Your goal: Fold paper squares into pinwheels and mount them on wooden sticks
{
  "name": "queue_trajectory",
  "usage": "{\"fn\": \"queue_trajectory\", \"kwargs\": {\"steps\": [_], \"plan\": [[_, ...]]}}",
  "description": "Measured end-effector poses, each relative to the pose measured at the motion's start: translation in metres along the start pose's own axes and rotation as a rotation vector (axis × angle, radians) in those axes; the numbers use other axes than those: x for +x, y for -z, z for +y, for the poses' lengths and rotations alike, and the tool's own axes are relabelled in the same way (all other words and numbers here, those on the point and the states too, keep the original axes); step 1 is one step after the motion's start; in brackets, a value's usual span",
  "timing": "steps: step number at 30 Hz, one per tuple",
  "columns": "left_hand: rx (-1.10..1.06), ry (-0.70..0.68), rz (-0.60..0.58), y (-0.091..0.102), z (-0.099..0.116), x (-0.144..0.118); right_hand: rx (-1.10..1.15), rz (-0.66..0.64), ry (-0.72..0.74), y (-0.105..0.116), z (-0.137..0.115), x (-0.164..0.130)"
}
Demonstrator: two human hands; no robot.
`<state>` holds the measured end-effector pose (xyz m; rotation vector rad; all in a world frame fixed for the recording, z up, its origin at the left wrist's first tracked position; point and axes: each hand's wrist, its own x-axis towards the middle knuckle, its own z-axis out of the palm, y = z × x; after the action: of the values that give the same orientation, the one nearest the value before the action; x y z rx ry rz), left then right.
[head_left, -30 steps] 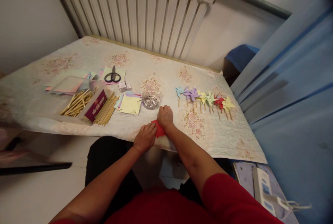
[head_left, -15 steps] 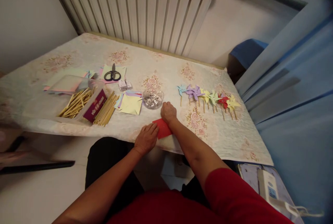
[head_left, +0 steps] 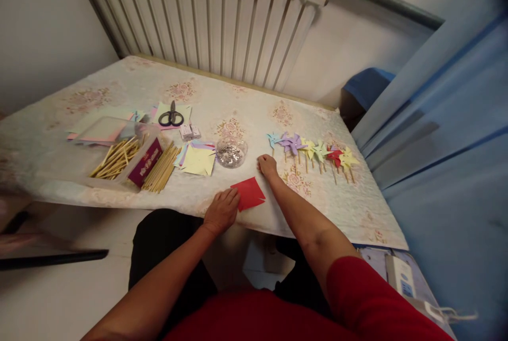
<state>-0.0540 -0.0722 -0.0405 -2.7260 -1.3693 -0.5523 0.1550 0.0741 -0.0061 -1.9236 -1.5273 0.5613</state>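
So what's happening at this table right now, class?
A person in red sleeves sits at a table covered with a flowered cloth. The left hand presses on the near corner of a red paper square lying flat by the table's edge. The right hand rests on the cloth just beyond it, off the paper. To the right lies a row of paper pinwheels on sticks. To the left are a glass bowl, coloured paper sheets, wooden sticks and scissors.
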Motion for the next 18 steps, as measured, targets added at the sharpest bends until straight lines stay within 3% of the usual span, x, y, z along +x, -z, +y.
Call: {"fn": "queue_trajectory", "kwargs": {"steps": [6, 9, 15, 18], "plan": [[0.017, -0.01, 0.04, 0.0, 0.0, 0.0, 0.008, 0.074, 0.028, 0.018, 0.011, -0.04], [0.029, -0.02, 0.058, -0.002, -0.001, 0.0, -0.106, 0.148, 0.321, 0.021, 0.008, -0.078], [0.026, -0.015, 0.068, -0.003, -0.001, 0.0, -0.358, -0.051, 0.768, 0.011, 0.023, -0.16], [0.01, -0.014, 0.055, -0.001, 0.0, 0.001, -0.497, -0.141, 0.795, 0.005, 0.042, -0.18]]}}
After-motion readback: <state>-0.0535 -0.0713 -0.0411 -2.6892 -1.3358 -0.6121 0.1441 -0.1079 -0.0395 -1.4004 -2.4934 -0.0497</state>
